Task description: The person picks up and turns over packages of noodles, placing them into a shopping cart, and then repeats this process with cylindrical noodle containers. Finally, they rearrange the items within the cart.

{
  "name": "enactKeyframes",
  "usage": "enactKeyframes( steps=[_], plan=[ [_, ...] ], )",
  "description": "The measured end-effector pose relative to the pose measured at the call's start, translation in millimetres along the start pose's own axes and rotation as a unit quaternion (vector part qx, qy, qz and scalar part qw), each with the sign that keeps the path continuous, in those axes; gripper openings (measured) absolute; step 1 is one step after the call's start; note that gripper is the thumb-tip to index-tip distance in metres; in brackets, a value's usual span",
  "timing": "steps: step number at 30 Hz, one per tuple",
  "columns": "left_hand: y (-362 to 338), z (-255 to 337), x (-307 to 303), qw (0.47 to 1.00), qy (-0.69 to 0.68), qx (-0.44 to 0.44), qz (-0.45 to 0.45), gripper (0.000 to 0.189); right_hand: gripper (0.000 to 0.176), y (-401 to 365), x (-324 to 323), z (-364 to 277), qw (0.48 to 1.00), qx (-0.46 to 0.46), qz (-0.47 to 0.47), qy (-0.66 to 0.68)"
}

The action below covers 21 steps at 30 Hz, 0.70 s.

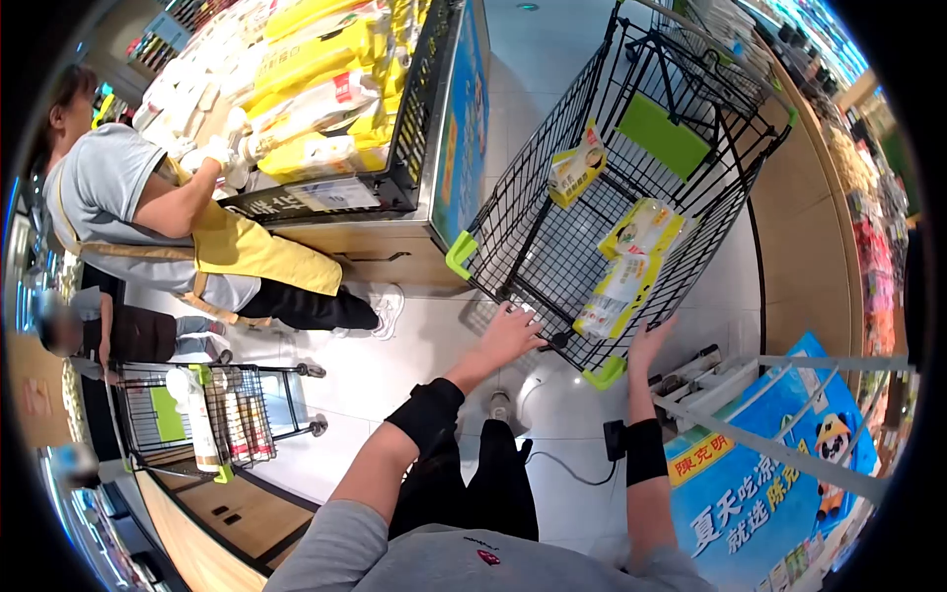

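A black wire shopping cart (552, 237) with green corner pieces stands in front of me. My left hand (508, 338) has its fingers curled at the near end of the basket. At the near right corner, my right hand (649, 345) holds the side of the cart; its fingertips are partly hidden. Inside the basket lie a yellow packet (577, 176) toward the left and two yellow-and-white packets, an upper packet (641, 229) and a lower packet (619, 294), along the right side. A green panel (663, 136) is fixed at the far end.
Yellow and white packets (321, 74) fill a black-edged display bin (404, 148) at left, where a person in a yellow apron (252, 247) reaches in. Another loaded cart (222, 414) is lower left. A blue promotional sign (750, 493) and metal rack (789, 449) stand at right.
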<state>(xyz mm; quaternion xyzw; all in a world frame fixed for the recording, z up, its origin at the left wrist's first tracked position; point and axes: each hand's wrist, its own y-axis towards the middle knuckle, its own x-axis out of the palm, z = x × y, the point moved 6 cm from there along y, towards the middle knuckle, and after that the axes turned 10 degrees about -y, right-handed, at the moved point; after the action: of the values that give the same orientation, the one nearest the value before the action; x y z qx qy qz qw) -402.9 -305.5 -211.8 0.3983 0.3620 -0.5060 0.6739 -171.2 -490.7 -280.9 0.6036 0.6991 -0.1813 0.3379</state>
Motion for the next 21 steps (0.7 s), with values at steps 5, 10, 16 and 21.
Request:
enactKeyframes(
  steps=[5,10,16,21],
  plan=[
    [15,-5,9,0.999,-0.038,-0.027,0.024,0.025,0.061,29,18,-3,0.996,0.011,-0.053,0.067],
    [35,-19,-1,0.993,-0.061,-0.001,0.103,0.021,0.059,61,31,-31,0.980,0.123,-0.147,0.058],
    [52,-47,-1,0.991,-0.082,-0.068,0.082,0.023,0.056,110,87,-37,0.983,0.028,-0.130,0.128],
    [64,-53,8,0.986,-0.072,-0.098,0.110,0.021,0.056,142,106,-45,0.977,0.015,-0.165,0.135]
  ],
)
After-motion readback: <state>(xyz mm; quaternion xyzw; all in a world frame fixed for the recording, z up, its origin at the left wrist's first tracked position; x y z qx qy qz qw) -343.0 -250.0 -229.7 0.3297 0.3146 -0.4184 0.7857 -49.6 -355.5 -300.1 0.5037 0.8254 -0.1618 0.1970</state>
